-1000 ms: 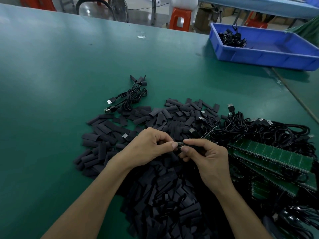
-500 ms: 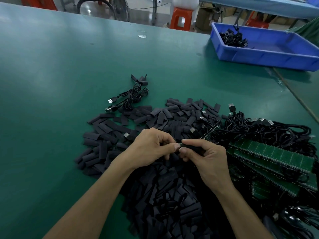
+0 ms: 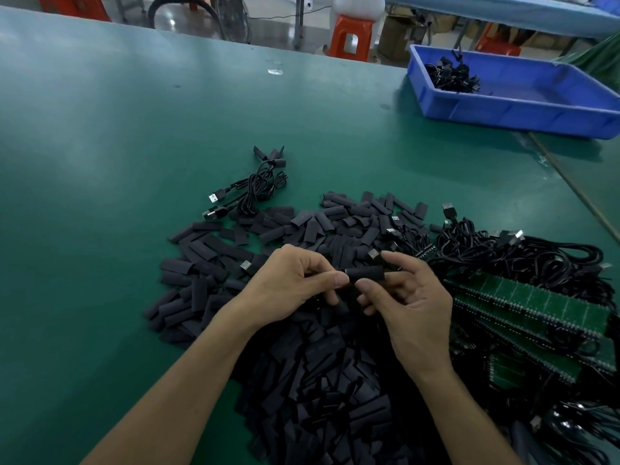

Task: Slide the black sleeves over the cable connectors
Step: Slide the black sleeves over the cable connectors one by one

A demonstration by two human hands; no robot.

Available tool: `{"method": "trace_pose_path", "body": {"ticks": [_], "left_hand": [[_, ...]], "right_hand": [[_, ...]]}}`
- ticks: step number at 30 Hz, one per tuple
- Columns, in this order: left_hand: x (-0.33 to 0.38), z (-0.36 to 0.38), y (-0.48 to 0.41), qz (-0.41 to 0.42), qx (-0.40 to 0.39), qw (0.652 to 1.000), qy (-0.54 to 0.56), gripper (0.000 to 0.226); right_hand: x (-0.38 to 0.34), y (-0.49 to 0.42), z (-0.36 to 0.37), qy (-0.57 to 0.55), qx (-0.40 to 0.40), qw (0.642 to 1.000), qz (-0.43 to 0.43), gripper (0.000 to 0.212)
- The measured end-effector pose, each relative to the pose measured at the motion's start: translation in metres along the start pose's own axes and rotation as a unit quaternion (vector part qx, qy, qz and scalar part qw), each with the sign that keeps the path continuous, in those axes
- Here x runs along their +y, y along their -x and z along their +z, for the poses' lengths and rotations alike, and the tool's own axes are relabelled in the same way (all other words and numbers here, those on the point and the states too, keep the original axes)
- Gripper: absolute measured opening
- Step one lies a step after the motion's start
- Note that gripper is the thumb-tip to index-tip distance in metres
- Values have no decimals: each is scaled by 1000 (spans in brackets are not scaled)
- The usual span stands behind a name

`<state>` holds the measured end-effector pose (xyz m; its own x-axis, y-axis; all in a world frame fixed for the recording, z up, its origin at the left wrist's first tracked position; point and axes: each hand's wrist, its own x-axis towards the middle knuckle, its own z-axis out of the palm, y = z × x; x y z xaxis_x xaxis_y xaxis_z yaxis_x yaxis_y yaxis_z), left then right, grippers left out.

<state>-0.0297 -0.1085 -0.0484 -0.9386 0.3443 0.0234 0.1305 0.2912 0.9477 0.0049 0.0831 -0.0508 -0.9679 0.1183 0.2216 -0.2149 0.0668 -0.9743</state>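
Head cam, fwd/down, close over table [image 3: 100, 162].

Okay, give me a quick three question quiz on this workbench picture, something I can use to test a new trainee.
1. True or false: the blue tray holds a small bunch of black cables.
2. What do the left hand and right hand pinch between them? A) a black sleeve B) a screwdriver C) a roll of tape.
3. Fill in: the green circuit boards lie to the person's ____ of the sleeve pile.
Key: 1 true; 2 A; 3 right.
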Motion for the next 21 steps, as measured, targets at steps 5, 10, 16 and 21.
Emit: {"method": "trace_pose_path", "body": {"ticks": [5, 10, 16, 21], "left_hand": [[0, 2, -1, -6, 24, 1000, 3, 21], [-1, 5, -1, -11, 38, 999, 11, 20], [-1, 6, -1, -8, 39, 999, 1, 22], [-2, 9, 1, -6, 28, 999, -36, 21]], "right_hand": [[4, 3, 1, 11, 24, 999, -36, 33], [4, 1, 1, 32, -8, 999, -42, 42], [4, 0, 1, 24, -39, 998, -37, 45], [4, -2, 2, 18, -52, 998, -20, 40]]}}
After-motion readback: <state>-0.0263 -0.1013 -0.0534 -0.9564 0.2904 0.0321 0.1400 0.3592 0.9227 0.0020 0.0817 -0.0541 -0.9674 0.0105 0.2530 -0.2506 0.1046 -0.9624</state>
